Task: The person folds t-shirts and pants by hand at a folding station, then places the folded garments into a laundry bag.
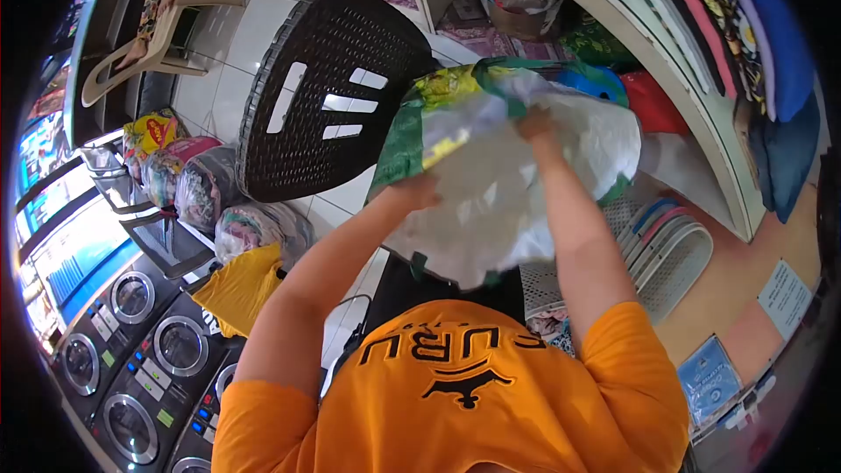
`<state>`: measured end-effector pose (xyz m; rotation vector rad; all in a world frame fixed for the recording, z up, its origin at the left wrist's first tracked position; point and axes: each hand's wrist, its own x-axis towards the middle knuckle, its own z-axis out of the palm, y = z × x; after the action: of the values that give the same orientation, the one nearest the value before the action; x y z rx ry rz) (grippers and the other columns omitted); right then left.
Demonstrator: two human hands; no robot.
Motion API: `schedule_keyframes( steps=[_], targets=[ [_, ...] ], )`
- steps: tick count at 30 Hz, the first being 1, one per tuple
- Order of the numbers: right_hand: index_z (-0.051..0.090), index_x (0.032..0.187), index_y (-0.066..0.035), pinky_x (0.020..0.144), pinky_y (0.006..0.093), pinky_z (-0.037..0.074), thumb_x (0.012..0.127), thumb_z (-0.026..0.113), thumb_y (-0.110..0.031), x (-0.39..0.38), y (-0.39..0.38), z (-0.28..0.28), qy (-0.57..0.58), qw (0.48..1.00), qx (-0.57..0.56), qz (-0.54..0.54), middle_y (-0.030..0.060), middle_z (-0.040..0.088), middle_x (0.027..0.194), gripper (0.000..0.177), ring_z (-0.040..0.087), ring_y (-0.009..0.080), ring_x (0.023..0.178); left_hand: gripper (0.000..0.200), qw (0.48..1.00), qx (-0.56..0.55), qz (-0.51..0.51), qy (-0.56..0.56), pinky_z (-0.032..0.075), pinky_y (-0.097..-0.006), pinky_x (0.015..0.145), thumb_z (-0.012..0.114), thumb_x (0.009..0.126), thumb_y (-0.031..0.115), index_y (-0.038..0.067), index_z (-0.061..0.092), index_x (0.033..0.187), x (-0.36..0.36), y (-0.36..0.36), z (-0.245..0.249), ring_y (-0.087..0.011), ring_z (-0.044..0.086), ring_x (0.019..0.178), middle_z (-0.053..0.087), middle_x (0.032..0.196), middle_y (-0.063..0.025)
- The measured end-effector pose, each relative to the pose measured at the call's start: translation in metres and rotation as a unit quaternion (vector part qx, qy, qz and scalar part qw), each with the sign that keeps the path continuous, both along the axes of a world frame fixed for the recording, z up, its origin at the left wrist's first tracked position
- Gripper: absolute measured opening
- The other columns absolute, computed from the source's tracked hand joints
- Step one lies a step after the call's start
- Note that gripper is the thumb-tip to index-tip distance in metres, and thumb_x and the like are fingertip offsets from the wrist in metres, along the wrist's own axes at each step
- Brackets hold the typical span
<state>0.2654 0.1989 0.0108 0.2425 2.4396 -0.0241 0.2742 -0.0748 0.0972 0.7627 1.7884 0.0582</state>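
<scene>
A large bag (491, 201) with a white inside, green edges and a yellow printed part lies spread in front of my body, its mouth wide. At its left edge is my left hand (419, 193), touching the bag, its fingers blurred. My right hand (536, 125) is at the far upper part of the bag, near a green handle, with its fingers bent against the material. What either hand grips is too blurred to make out.
A dark woven plastic chair (337, 44) stands beyond the bag. Filled plastic bags (206, 184) sit on the tiled floor at left, near washing machines (180, 346). White baskets (674, 263) are at right, below a shelf with folded clothes (788, 35). A person's legs (151, 26) show at upper left.
</scene>
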Motion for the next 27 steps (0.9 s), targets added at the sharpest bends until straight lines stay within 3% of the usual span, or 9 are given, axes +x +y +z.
schedule_keyframes(
  steps=[1,3,5,7,10,13,17,22,27],
  targets=[
    [0.054,0.109,-0.008,0.087,0.0365,0.041,0.078,0.051,-0.031,-0.002,-0.017,-0.011,-0.034,0.996,-0.050,0.072,0.0145,0.056,0.105,0.039,0.052,0.0241,0.099,0.032,1.000,-0.003,0.000,-0.002,0.023,-0.0543,0.095,0.055,0.075,0.034,0.014,0.060,0.100,-0.003,0.006,0.011,-0.0317,0.037,0.117,0.052,0.114,-0.0129],
    [0.057,0.103,-0.008,0.079,0.0369,0.044,0.078,0.055,-0.030,0.009,-0.056,-0.025,-0.027,0.960,-0.280,0.017,0.0131,0.059,0.092,0.033,0.056,0.0268,0.087,0.022,0.875,0.273,0.332,0.223,0.029,-0.0466,0.091,0.057,0.072,0.018,0.017,0.061,0.094,-0.005,0.023,0.045,-0.0321,0.042,0.111,0.046,0.120,-0.0156],
    [0.058,0.099,-0.008,0.073,0.0376,0.046,0.078,0.057,-0.029,0.019,-0.074,-0.059,0.040,0.898,-0.417,-0.133,0.0115,0.062,0.082,0.030,0.059,0.0283,0.078,0.023,0.728,0.411,0.157,0.526,0.031,-0.0461,0.089,0.058,0.069,0.007,0.018,0.062,0.088,-0.006,0.017,0.097,-0.0308,0.043,0.107,0.039,0.126,-0.0151],
    [0.057,0.101,-0.011,0.072,0.0351,0.046,0.075,0.061,-0.025,0.010,-0.088,-0.059,0.013,0.883,-0.413,-0.220,0.0109,0.061,0.086,0.030,0.058,0.0266,0.081,0.028,0.695,0.265,0.229,0.628,0.031,-0.0453,0.089,0.059,0.067,0.006,0.020,0.063,0.091,-0.004,0.005,0.112,-0.0303,0.042,0.108,0.035,0.130,-0.0143],
    [0.055,0.106,-0.015,0.074,0.0342,0.046,0.075,0.060,-0.024,-0.010,-0.084,-0.060,0.016,0.902,-0.393,-0.177,0.0114,0.060,0.088,0.032,0.058,0.0257,0.083,0.046,0.815,0.190,0.376,0.398,0.040,-0.0362,0.085,0.051,0.065,-0.005,0.015,0.059,0.106,-0.020,-0.022,0.117,-0.0325,0.045,0.109,0.033,0.132,-0.0181],
    [0.052,0.110,-0.020,0.081,0.0356,0.043,0.075,0.058,-0.026,-0.026,-0.082,-0.075,-0.028,0.920,-0.371,-0.124,0.0093,0.059,0.099,0.036,0.055,0.0251,0.095,0.051,0.817,0.204,0.478,0.251,0.044,-0.0311,0.080,0.045,0.062,-0.011,0.005,0.055,0.109,-0.031,-0.028,0.128,-0.0341,0.049,0.106,0.041,0.126,-0.0186],
    [0.044,0.120,-0.019,0.086,0.0453,0.040,0.072,0.062,-0.032,-0.038,-0.109,-0.065,-0.055,0.980,-0.173,0.084,0.0156,0.053,0.109,0.052,0.049,0.0318,0.102,0.060,0.836,0.178,0.411,0.317,0.043,-0.0319,0.081,0.041,0.060,-0.014,-0.001,0.046,0.118,-0.037,-0.053,0.148,-0.0337,0.049,0.105,0.041,0.126,-0.0184],
    [0.039,0.124,-0.014,0.089,0.0459,0.037,0.070,0.064,-0.035,0.004,-0.113,-0.109,-0.144,0.899,-0.367,0.192,0.0172,0.048,0.116,0.063,0.046,0.0315,0.107,0.062,0.837,0.130,0.430,0.314,0.043,-0.0332,0.079,0.040,0.062,-0.014,0.001,0.042,0.122,-0.033,-0.059,0.139,-0.0360,0.049,0.102,0.039,0.127,-0.0180],
    [0.038,0.125,-0.018,0.089,0.0453,0.037,0.068,0.065,-0.033,0.063,-0.126,-0.055,-0.231,0.855,-0.463,0.031,0.0167,0.045,0.119,0.065,0.044,0.0321,0.110,0.066,0.833,0.144,0.447,0.292,0.037,-0.0344,0.090,0.041,0.062,-0.012,0.006,0.041,0.125,-0.030,-0.064,0.160,-0.0380,0.044,0.109,0.041,0.123,-0.0239]
  ],
)
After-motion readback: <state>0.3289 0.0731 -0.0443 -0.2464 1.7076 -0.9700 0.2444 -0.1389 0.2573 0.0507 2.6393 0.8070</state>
